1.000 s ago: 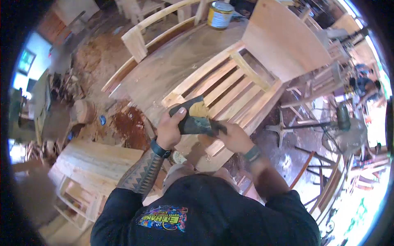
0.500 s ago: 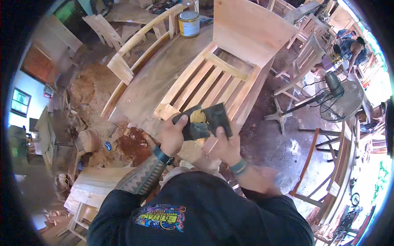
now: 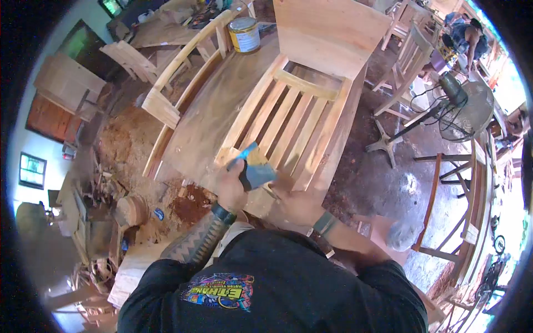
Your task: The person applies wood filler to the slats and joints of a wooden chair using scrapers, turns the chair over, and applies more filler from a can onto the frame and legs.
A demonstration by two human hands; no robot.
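My left hand (image 3: 232, 187) is closed on a flat, dark blue-grey putty plate (image 3: 259, 174), with yellowish putty (image 3: 254, 157) on its upper part. Close by on the right is my right hand (image 3: 300, 204), near the plate's right edge. Motion smears its fingers, and what they hold cannot be made out. Just beyond both hands lies a bare wooden chair frame (image 3: 280, 115) with several slats and a broad solid panel (image 3: 330, 36) at its far end. It rests on a wooden tabletop (image 3: 202, 127).
A yellow-labelled can (image 3: 244, 34) stands at the tabletop's far side. Beside it is a curved wooden frame (image 3: 161, 108). A pedestal fan (image 3: 465, 111) stands right, near wooden chairs (image 3: 408, 66). Another person (image 3: 466, 41) bends at upper right. Sawdust covers the left floor.
My left hand's plate has turned, its blue edge now pointing up. The dark plate that was in my right hand no longer shows clearly; that hand has blurred and dropped slightly. The view has shifted.
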